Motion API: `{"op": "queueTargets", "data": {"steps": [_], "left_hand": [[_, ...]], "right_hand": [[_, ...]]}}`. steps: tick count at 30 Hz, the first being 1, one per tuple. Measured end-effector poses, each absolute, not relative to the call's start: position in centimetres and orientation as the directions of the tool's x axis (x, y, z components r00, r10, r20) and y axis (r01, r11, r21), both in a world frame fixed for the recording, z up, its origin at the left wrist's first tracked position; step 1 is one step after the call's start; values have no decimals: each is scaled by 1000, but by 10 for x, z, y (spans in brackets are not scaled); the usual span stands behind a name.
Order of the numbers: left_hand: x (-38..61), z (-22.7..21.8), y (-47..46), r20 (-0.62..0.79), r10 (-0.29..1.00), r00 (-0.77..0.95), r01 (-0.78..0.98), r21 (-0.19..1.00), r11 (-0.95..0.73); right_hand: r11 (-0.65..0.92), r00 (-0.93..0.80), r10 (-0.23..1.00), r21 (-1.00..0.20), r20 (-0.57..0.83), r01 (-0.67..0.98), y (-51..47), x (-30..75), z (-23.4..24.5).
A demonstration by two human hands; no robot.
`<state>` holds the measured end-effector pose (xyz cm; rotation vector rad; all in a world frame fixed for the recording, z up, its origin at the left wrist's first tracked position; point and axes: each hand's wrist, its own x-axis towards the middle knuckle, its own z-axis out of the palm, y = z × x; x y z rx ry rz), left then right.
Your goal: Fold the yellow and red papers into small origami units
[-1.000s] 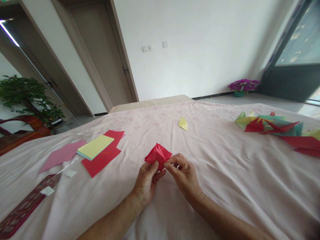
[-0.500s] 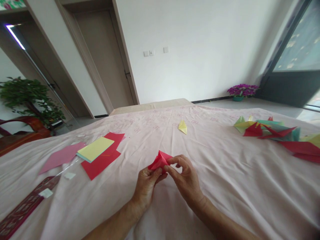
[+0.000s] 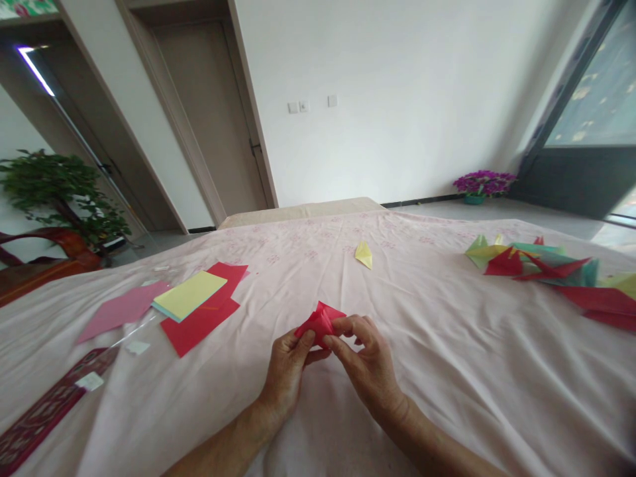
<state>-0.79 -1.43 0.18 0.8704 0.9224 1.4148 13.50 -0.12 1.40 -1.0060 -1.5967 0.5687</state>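
Observation:
A partly folded piece of red paper [image 3: 320, 320] is held between my two hands, above the cloth in the middle. My left hand [image 3: 288, 361] pinches its left side, thumb on top and fingers underneath. At its right side my right hand [image 3: 366, 354] grips the edge between thumb and index finger. The underside of the paper is hidden by the fingers. Farther back on the cloth lies a small folded yellow paper piece [image 3: 364, 254].
A pale pink cloth [image 3: 447, 384] covers the surface. To the left lie yellow sheets [image 3: 191, 295], red sheets [image 3: 199, 328], a pink sheet [image 3: 122, 310] and a dark red patterned strip [image 3: 44, 411]. Several folded paper figures [image 3: 536, 262] are heaped at the right.
The red paper looks flatter on top, its raised folds pressed down. My left thumb has shifted slightly left and up on it; both hands keep their hold.

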Motion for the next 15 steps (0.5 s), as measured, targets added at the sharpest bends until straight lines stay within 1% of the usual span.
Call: {"op": "queueTargets", "data": {"steps": [4, 9, 15], "left_hand": [[-9, 0, -14, 2, 999, -38, -370, 929, -16], [-9, 1, -14, -7, 998, -56, -404, 915, -16], [-8, 2, -14, -34, 999, -29, -428, 903, 19]], "right_hand": [[534, -25, 833, -790, 553, 301, -2, 135, 17], [566, -46, 815, -777, 577, 276, -3, 135, 19], [532, -70, 843, -809, 533, 250, -6, 135, 20]]}}
